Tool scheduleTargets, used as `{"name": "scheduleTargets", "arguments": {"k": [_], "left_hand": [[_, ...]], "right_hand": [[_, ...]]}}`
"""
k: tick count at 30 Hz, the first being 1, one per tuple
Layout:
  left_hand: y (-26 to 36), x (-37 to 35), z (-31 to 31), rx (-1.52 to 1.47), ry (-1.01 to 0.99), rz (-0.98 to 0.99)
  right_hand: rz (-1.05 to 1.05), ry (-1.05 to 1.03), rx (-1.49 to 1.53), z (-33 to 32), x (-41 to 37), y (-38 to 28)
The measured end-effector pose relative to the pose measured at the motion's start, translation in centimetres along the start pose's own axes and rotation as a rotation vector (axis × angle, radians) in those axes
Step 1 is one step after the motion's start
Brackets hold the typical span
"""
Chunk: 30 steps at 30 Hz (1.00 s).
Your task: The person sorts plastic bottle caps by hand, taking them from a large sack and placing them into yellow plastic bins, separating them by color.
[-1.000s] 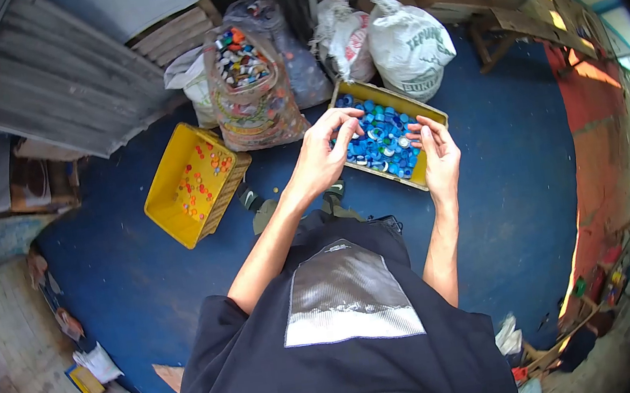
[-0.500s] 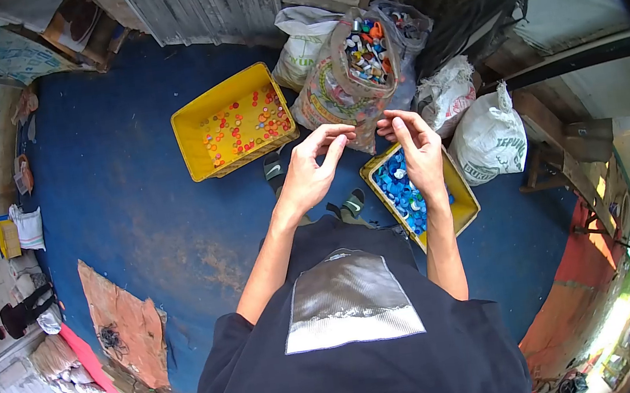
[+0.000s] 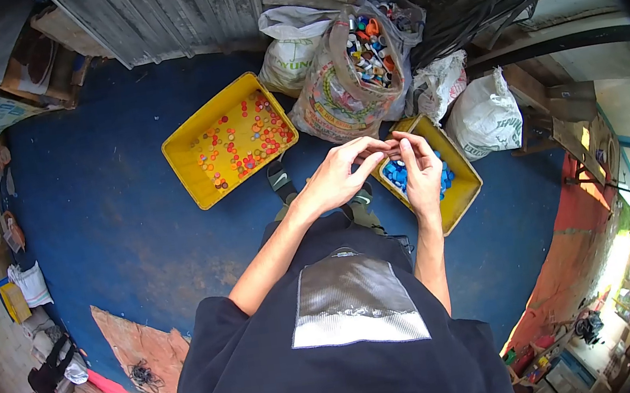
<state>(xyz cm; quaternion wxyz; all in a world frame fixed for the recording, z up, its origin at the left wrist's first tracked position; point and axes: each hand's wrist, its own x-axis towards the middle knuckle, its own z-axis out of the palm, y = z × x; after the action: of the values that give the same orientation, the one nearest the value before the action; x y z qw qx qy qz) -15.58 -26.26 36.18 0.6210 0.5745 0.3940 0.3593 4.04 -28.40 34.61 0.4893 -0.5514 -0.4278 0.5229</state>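
Note:
My left hand (image 3: 338, 178) reaches forward over the floor, its fingers stretched out and the thumb apart from them. My right hand (image 3: 424, 175) is raised above the yellow crate of blue caps (image 3: 475, 190), fingers loosely bent and thumb apart. The fingertips of both hands meet or nearly meet; I see nothing held between them. Blue bottle caps (image 3: 446, 176) lie in that crate, partly hidden behind my right hand. Left of my hands stands another yellow crate (image 3: 182, 144) with red and orange caps (image 3: 272, 134) spread over its bottom.
A large clear sack of mixed caps (image 3: 333, 91) stands ahead, beside a white sack (image 3: 288, 61). More white sacks (image 3: 489, 114) stand to the right. My sandalled foot (image 3: 279, 179) is near the left crate. A cardboard sheet (image 3: 139, 343) lies on the blue floor (image 3: 138, 243).
My hands have come together until their fingertips meet or nearly meet. The view has shifted slightly, and more of the right crate's rim shows behind my right hand.

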Motion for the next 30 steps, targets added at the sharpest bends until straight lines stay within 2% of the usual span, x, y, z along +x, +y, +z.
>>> {"name": "scheduleTargets", "arguments": {"k": [5,10,14,16,19,22,24,25,28,30], "left_hand": [[0.0,-0.1,-3.3,-0.050,-0.072,-0.063],[-0.4,-2.2,-7.5,-0.113,0.032,-0.067],[-2.4,-5.2,-10.9,0.030,0.361,0.012],[-4.0,-7.0,-12.3,-0.001,0.535,-0.057],[-6.4,-9.4,-14.7,0.042,0.746,-0.174],[-13.0,-11.3,-16.9,0.017,0.962,-0.297],[-18.7,-11.9,-19.0,0.061,1.024,-0.430],[-23.8,-12.2,-19.3,-0.106,1.110,-0.421],[-36.8,-12.2,-22.0,-0.213,1.175,-0.536],[-46.3,-11.4,-24.2,-0.103,1.094,-0.603]], "right_hand": [[0.043,0.104,-0.042,2.7,-0.4,1.3],[0.040,-0.013,-0.038,7.8,0.7,1.5],[0.108,-0.178,-0.044,13.2,2.8,1.8],[0.115,-0.298,-0.058,15.8,4.1,2.4],[0.232,-0.480,-0.091,19.4,6.7,5.3],[0.352,-0.613,-0.126,22.9,9.9,12.6],[0.412,-0.668,-0.158,24.7,12.2,19.7],[0.433,-0.689,-0.161,25.5,13.2,23.6],[0.445,-0.720,-0.226,28.5,16.8,37.4],[0.422,-0.699,-0.312,30.2,20.0,48.1]]}}
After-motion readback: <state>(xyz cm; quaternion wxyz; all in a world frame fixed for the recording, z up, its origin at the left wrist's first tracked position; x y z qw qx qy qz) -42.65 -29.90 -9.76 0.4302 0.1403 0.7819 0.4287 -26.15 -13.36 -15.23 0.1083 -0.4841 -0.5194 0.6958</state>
